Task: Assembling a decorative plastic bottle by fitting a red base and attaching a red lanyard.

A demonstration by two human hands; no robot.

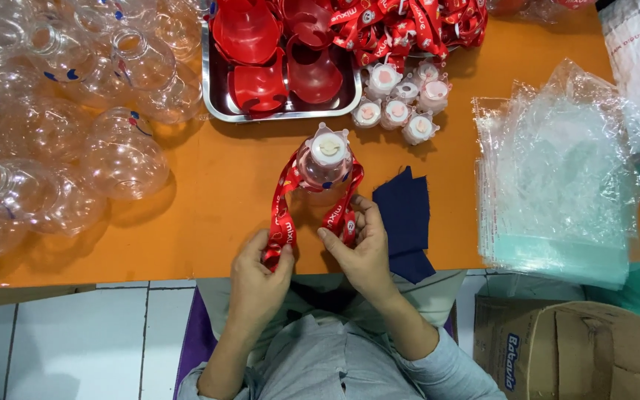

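A clear plastic bottle [323, 159] with a white lid stands upright on the orange table [209, 192]. A red printed strap [284, 201] loops around its neck, both ends hanging toward me. My left hand [258, 275] pinches the strap's left end at the table edge. My right hand [361, 248] holds the right end between thumb and fingers, just right of the left hand.
Several clear empty bottles [61, 126] crowd the left. A metal tray [220, 104] of red plastic parts sits behind, with white lids [401, 104] and red straps [409, 26] beside it. A dark blue cloth [407, 218], clear bags [557, 170] and a cardboard box [572, 348] lie right.
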